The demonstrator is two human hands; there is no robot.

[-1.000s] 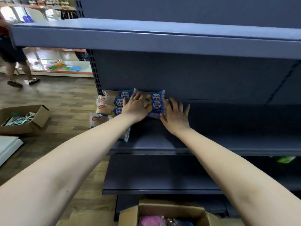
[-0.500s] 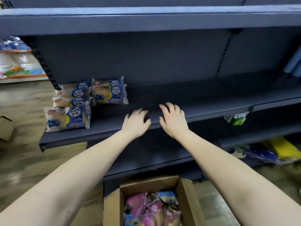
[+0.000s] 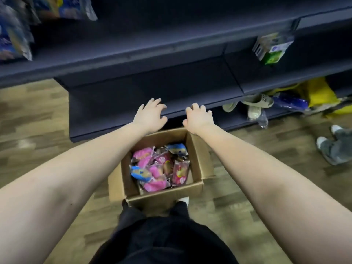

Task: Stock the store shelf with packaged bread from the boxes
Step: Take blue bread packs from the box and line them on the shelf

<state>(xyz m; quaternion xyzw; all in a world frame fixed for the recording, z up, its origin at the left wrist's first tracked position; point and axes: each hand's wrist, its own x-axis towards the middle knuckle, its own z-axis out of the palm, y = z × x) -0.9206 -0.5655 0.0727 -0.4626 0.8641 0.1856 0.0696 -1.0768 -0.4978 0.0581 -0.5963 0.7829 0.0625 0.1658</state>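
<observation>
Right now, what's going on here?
A person is stocking bread. The left hand and right hand are empty, fingers spread, near the far rim of the open brown cardboard box on the floor, which holds pink and blue bread packets. Some blue-wrapped bread packs sit on the dark grey shelf, upper left.

The dark blue-grey metal shelf (image 3: 171, 44) has a smooth, matt painted finish. The brown cardboard box (image 3: 165, 197) nearer is dull and papery. Its pink and blue bread packets (image 3: 156, 168) are glossy plastic film, like the blue packets (image 3: 15, 39) far left. The wood-grain plank floor (image 3: 34, 121) shines faintly.
</observation>
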